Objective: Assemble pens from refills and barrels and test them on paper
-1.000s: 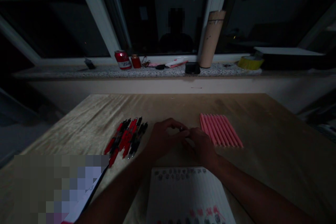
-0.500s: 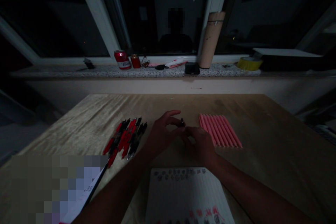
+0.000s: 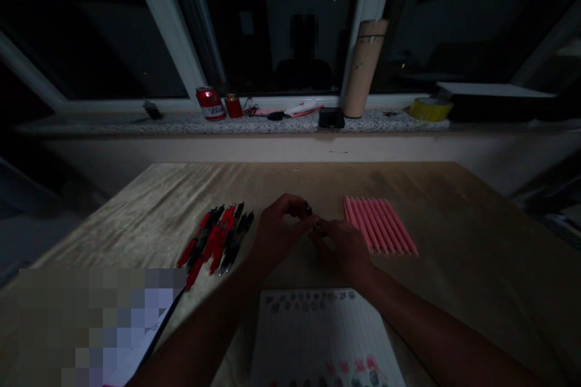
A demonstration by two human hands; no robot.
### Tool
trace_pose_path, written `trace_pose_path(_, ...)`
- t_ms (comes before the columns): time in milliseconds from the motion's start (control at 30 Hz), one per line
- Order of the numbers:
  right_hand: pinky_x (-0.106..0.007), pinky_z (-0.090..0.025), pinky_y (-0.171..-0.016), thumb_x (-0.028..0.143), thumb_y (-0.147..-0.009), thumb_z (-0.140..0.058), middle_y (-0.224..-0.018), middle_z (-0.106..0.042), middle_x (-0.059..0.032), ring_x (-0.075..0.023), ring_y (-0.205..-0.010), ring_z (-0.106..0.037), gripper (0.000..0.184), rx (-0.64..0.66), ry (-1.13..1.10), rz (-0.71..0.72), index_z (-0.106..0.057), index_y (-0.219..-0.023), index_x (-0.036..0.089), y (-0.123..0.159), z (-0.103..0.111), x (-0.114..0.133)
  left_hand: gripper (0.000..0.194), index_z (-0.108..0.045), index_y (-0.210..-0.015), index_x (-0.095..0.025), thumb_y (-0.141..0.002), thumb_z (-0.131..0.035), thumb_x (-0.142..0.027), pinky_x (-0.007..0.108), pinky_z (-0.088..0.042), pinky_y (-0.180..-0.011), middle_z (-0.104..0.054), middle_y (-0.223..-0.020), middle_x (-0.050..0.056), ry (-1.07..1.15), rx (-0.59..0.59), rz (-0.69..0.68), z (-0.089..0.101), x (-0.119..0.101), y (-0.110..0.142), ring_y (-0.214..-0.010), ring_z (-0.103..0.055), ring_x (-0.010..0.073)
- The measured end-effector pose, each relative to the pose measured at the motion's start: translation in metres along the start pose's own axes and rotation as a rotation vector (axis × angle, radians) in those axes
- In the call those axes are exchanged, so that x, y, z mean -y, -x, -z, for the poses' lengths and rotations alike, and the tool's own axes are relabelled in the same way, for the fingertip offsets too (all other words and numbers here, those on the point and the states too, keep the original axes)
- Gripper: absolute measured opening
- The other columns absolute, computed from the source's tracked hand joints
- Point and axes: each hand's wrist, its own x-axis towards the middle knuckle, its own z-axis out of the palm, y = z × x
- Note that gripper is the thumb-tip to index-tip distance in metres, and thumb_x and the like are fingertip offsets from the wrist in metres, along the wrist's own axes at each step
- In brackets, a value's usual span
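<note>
My left hand point(image 3: 276, 233) and my right hand point(image 3: 342, 248) meet over the middle of the wooden table point(image 3: 454, 242). Both are closed in a pinch round a small dark object point(image 3: 308, 211) that sticks up between the fingertips; the dim light hides what it is. A heap of red and black pens point(image 3: 218, 239) lies just left of my left hand. A flat row of pink sticks point(image 3: 379, 224) lies just right of my right hand. A white sheet point(image 3: 324, 338) with printed marks lies under my wrists.
A blurred paper point(image 3: 95, 326) covers the table's near left corner. On the windowsill point(image 3: 181, 124) behind stand a red can point(image 3: 206, 103), a small red tin point(image 3: 233, 106), a cardboard tube point(image 3: 365, 66), a dark box point(image 3: 331, 118) and a yellow tape roll point(image 3: 431, 109).
My left hand's fingers have curled in more tightly over the small dark object, and both hands have shifted slightly left and away from me. Nothing else on the table has moved.
</note>
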Motion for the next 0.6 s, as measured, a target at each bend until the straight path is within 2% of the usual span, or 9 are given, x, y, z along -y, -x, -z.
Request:
trace_pose_path(367,-0.03,-0.043,-0.068,0.031,-0.087,-0.051,-0.076,-0.067,-0.0046,-0.0181,-0.072,-0.06,0.023,0.002,0.001,0.005,-0.064,-0.104,0.022,0.001,-0.001,0.0,0.024,-0.058,-0.084,-0.017,-0.066,-0.073,-0.024,0.022,-0.049,-0.068,-0.063,-0.075,-0.001,0.27,-0.142,-0.015,0.004,-0.003,-0.004,-0.07,-0.059,0.0099)
trace_pose_path(600,-0.03,-0.044,-0.069,0.031,-0.087,-0.05,-0.076,-0.067,-0.005,-0.0184,-0.073,-0.061,0.023,0.005,0.004,0.027,-0.064,-0.103,0.021,0.0,0.0,0.001,0.026,-0.058,-0.081,-0.015,-0.063,-0.075,-0.023,0.021,-0.05,-0.065,-0.062,-0.073,-0.001,0.424,-0.297,0.001,0.01,-0.012,-0.009,-0.067,-0.06,0.0091)
